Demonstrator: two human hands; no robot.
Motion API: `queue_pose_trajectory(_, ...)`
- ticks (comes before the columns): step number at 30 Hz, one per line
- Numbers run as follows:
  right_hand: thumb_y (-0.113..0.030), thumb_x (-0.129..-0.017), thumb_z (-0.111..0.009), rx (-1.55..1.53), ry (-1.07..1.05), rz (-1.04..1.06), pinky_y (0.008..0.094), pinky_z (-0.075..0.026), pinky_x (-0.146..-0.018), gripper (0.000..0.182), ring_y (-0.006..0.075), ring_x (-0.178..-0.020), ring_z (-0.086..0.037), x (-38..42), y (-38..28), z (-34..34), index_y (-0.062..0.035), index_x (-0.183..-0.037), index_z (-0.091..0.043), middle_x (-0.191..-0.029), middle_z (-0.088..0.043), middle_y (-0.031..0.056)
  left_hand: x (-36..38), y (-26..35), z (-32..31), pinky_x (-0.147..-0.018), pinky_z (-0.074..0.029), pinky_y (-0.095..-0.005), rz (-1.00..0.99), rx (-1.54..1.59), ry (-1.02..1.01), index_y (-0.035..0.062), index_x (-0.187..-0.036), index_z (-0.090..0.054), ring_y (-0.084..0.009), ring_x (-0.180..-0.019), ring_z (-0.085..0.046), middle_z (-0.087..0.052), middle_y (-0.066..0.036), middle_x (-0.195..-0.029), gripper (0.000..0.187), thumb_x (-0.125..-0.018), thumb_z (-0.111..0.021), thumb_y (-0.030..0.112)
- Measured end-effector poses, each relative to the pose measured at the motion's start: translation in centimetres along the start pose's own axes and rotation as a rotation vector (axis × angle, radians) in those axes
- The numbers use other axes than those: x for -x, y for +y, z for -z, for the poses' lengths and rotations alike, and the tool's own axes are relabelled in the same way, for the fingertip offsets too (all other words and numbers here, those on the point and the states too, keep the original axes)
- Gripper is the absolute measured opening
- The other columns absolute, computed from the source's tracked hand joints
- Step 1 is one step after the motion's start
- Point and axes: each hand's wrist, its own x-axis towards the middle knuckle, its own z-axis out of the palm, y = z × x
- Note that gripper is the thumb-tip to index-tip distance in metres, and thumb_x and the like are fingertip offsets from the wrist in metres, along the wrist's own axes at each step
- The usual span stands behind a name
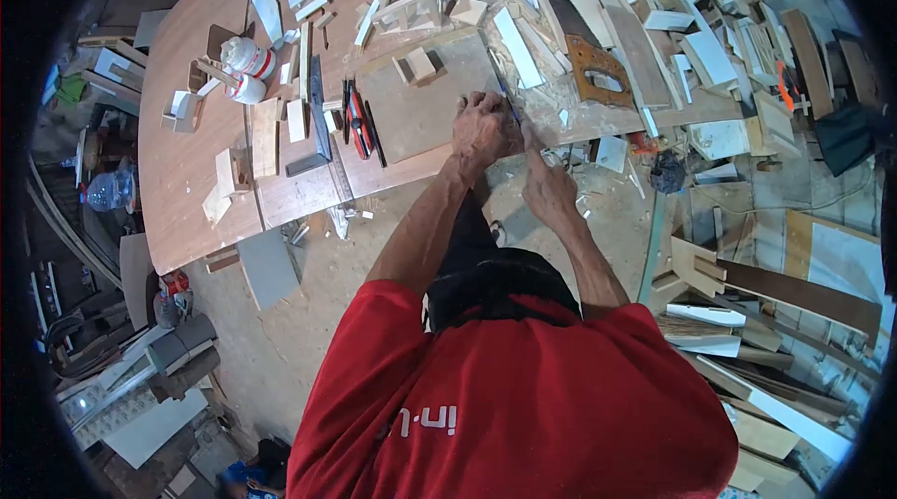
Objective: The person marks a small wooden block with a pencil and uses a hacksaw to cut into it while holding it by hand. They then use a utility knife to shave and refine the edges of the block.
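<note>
My left hand (pixel 481 130) rests at the right front corner of a flat square board (pixel 411 116) on the table, its fingers curled over the edge. What it holds, if anything, is hidden. My right hand (pixel 547 183) is just to the right, at the table's front edge, with its index finger stretched toward a thin dark item beside my left hand. A small wooden piece (pixel 418 66) sits on the board. Left of the board lie red-handled pliers (pixel 358 122) and a metal square (pixel 320 116).
A handsaw (pixel 598 74) lies at the right among wood offcuts and shavings. White glue bottles (pixel 249 60) stand at the left of the table (pixel 187 191). Wood scraps (pixel 775 312) are piled at the right, and a grey panel (pixel 268 267) is below the front edge.
</note>
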Motion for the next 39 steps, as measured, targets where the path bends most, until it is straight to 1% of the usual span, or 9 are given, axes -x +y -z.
queue_pose_trajectory(3,-0.006,-0.082,-0.047,-0.046,-0.150,-0.149,0.0548,-0.047,-0.063,0.075,0.0464,-0.065,-0.061,2.0,-1.1,2.1,-0.0162,-0.150,-0.017,-0.066,-0.061,0.0274,0.0,-0.4,-0.2,-0.094,-0.041,-0.0424,-0.017,0.037,0.035,0.0111,-0.095,-0.070,-0.0272,-0.105,-0.052,-0.057,-0.004,-0.106,0.032,-0.065,-0.073,0.021)
queue_pose_trajectory(8,-0.003,-0.079,-0.046,-0.035,0.016,0.007,0.0529,-0.047,-0.061,0.083,0.0452,-0.064,-0.062,-1.3,-0.1,-0.4,-0.0173,-0.152,-0.008,-0.066,-0.061,0.0265,-0.1,0.0,0.8,-0.093,-0.042,-0.0412,0.000,0.019,-0.036,0.0112,-0.097,-0.070,-0.0268,-0.106,-0.052,-0.057,-0.005,-0.107,0.034,-0.064,-0.074,0.020)
queue_pose_trajectory(14,-0.003,-0.081,-0.051,0.019,-0.161,-0.153,0.0517,-0.048,-0.064,0.082,0.0428,-0.068,-0.063,1.0,-0.5,0.7,-0.0182,-0.151,-0.012,-0.069,-0.061,0.0244,-0.2,-0.2,0.1,-0.091,-0.043,-0.0409,0.007,0.034,0.025,0.0105,-0.094,-0.071,-0.0269,-0.105,-0.052,-0.058,-0.005,-0.105,0.036,-0.062,-0.077,0.023)
queue_pose_trajectory(16,-0.001,-0.080,-0.050,-0.033,0.060,0.031,0.0516,-0.047,-0.062,0.084,0.0422,-0.065,-0.063,-1.6,0.2,-1.0,-0.0189,-0.152,-0.010,-0.065,-0.060,0.0238,-0.1,-0.1,0.1,-0.090,-0.044,-0.0412,-0.008,0.030,0.010,0.0101,-0.093,-0.071,-0.0271,-0.105,-0.052,-0.059,-0.005,-0.104,0.036,-0.061,-0.077,0.024)
queue_pose_trajectory(22,-0.002,-0.080,-0.050,-0.043,-0.158,-0.164,0.0508,-0.047,-0.061,0.081,0.0414,-0.062,-0.062,1.8,-0.5,0.9,-0.0179,-0.151,-0.013,-0.064,-0.061,0.0236,0.0,-0.3,0.0,-0.088,-0.044,-0.0409,-0.011,0.057,0.037,0.0093,-0.087,-0.071,-0.0280,-0.103,-0.053,-0.060,-0.006,-0.101,0.033,-0.061,-0.077,0.029)
queue_pose_trajectory(24,-0.003,-0.080,-0.050,-0.046,0.018,-0.009,0.0508,-0.047,-0.060,0.082,0.0416,-0.059,-0.061,-0.7,0.2,-0.6,-0.0175,-0.151,-0.012,-0.060,-0.060,0.0219,-0.2,-0.2,-0.1,-0.089,-0.044,-0.0412,-0.019,0.043,0.013,0.0100,-0.090,-0.071,-0.0284,-0.102,-0.054,-0.059,-0.006,-0.103,0.036,-0.061,-0.077,0.029)
queue_pose_trajectory(29,-0.005,-0.081,-0.050,-0.027,-0.117,-0.115,0.0516,-0.047,-0.063,0.080,0.0419,-0.066,-0.063,1.2,-0.7,1.0,-0.0175,-0.151,-0.013,-0.066,-0.061,0.0229,-0.6,-0.6,-0.2,-0.088,-0.044,-0.0411,-0.050,0.032,0.058,0.0097,-0.093,-0.069,-0.0291,-0.101,-0.054,-0.058,-0.007,-0.101,0.038,-0.060,-0.077,0.028)
queue_pose_trajectory(34,-0.005,-0.081,-0.050,-0.071,0.096,0.029,0.0529,-0.046,-0.061,0.080,0.0436,-0.064,-0.062,-1.8,0.1,-1.4,-0.0195,-0.151,-0.014,-0.062,-0.061,0.0215,-0.2,0.1,0.1,-0.088,-0.044,-0.0409,-0.021,0.027,0.051,0.0091,-0.093,-0.068,-0.0296,-0.101,-0.054,-0.058,-0.007,-0.099,0.038,-0.060,-0.076,0.027)
queue_pose_trajectory(39,-0.004,-0.079,-0.052,-0.059,-0.111,-0.140,0.0508,-0.048,-0.064,0.081,0.0431,-0.066,-0.063,1.8,-0.4,0.4,-0.0193,-0.151,-0.016,-0.070,-0.063,0.0247,-0.1,-0.3,0.0,-0.088,-0.044,-0.0413,-0.029,0.023,0.051,0.0103,-0.094,-0.069,-0.0292,-0.101,-0.053,-0.059,-0.006,-0.101,0.036,-0.062,-0.075,0.026)
